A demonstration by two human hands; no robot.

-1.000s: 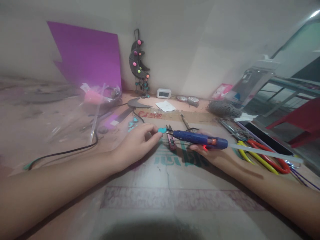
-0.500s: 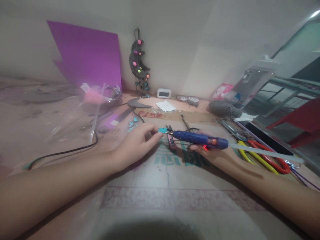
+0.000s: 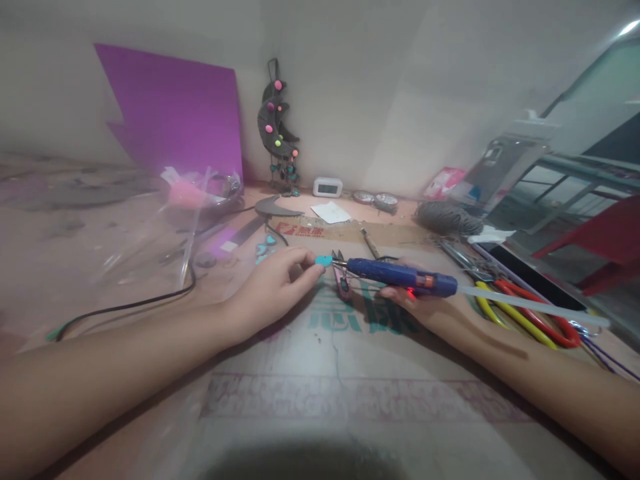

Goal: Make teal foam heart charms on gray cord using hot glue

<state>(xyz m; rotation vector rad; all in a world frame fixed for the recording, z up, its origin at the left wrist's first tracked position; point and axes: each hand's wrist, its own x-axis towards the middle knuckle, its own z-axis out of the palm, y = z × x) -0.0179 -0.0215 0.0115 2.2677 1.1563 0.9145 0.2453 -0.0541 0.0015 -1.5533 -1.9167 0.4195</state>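
Observation:
Between the thumb and fingers of my left hand (image 3: 284, 279) is pinched a small turquoise heart-shaped piece (image 3: 324, 261). My right hand (image 3: 413, 300) is wrapped round a blue hot glue gun (image 3: 400, 275), lying sideways with its metal nozzle at the piece's right edge. A red light glows on the gun, and a long pale glue stick (image 3: 530, 303) juts from its back end. Small pink-handled snips (image 3: 343, 283) lie on the printed cardboard (image 3: 280, 393) just under the nozzle. Several more turquoise pieces (image 3: 263, 250) rest beyond my left hand.
A grey crescent (image 3: 277, 207), a white clock (image 3: 328, 187) and grey yarn (image 3: 445, 219) sit toward the wall. A decorated moon hanging (image 3: 275, 127) and purple sheet (image 3: 185, 113) stand behind. Red-handled pliers (image 3: 540, 313) and a phone (image 3: 530, 277) lie right; a black cord (image 3: 130, 309) runs left.
The glue gun's nozzle has shifted very slightly right along the turquoise piece. Both hands keep the same holds and nearly the same places.

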